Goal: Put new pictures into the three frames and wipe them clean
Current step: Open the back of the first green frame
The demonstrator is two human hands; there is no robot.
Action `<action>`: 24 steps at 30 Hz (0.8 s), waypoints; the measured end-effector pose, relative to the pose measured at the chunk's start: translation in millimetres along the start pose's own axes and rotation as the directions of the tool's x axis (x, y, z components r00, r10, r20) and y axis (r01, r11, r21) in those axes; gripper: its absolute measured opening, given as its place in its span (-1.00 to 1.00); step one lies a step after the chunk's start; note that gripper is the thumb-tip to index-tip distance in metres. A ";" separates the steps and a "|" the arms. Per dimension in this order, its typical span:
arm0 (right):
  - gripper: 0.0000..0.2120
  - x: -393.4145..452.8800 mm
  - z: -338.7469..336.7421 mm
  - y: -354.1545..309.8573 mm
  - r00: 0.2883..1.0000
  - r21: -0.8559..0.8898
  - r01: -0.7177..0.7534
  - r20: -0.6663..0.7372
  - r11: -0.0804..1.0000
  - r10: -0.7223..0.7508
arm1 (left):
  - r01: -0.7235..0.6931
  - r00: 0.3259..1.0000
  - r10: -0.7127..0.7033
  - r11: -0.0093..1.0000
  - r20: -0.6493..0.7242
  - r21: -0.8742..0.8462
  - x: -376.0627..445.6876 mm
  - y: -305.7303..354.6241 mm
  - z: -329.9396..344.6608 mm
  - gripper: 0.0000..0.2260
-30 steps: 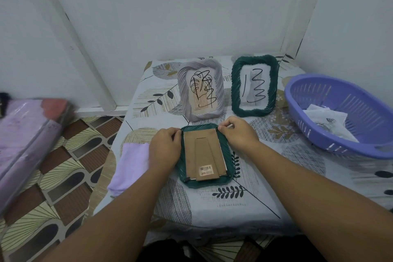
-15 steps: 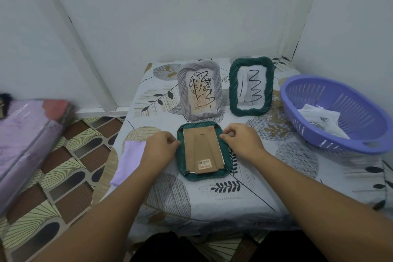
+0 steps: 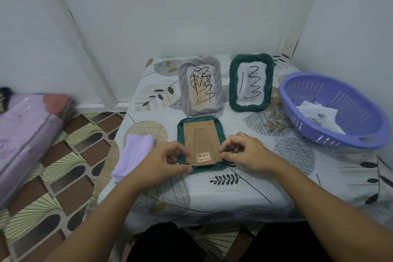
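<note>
Plainly the desk (image 3: 212, 195) is set out for the job: purple basket (image 3: 331, 110) of papers right, grey frame (image 3: 200, 86) and green frame (image 3: 251, 83) propped upright behind, lilac cloth (image 3: 134, 153) left. Nearest, the third frame (image 3: 201, 146) lies face down, cardboard back up. Left hand (image 3: 163, 161) and right hand (image 3: 244, 155) each hold a pinching grip at its lower corners, probably working the backing tabs.

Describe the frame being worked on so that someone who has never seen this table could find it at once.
Start at the table with the leaf-print cloth. Two frames stand upright at its back: a grey frame and a green frame. The face-down green frame lies flat in front of them, between the left hand and right hand, and alone shows a brown cardboard back with a barcode sticker.
</note>
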State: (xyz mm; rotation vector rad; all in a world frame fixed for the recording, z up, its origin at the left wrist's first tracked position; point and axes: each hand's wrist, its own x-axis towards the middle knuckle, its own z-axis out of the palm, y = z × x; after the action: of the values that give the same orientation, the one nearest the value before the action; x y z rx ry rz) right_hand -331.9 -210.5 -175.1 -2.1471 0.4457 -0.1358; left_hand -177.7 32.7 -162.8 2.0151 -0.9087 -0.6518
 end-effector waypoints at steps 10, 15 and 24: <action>-0.54 6.0 -7.5 -0.3 0.991 0.037 -0.037 0.126 0.999 0.032 | 0.013 1.000 -0.013 1.000 0.005 0.026 -1.1 -0.4 -5.1 -0.73; -0.57 9.6 -7.0 1.5 0.990 0.054 -0.038 0.136 0.998 0.030 | 0.019 0.999 -0.020 0.999 0.043 0.036 -0.9 2.5 -6.2 -0.76; -0.59 10.9 -6.7 2.4 0.990 0.077 -0.031 0.139 0.997 0.020 | 0.013 0.990 -0.027 0.995 0.138 0.098 -0.6 11.7 -9.1 -0.86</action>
State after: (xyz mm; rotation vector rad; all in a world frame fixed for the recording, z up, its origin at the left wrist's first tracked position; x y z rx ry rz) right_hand -324.1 -220.8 -174.0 -2.0568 0.3809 0.0097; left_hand -175.9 32.6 -148.1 2.0872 -1.0209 -0.7809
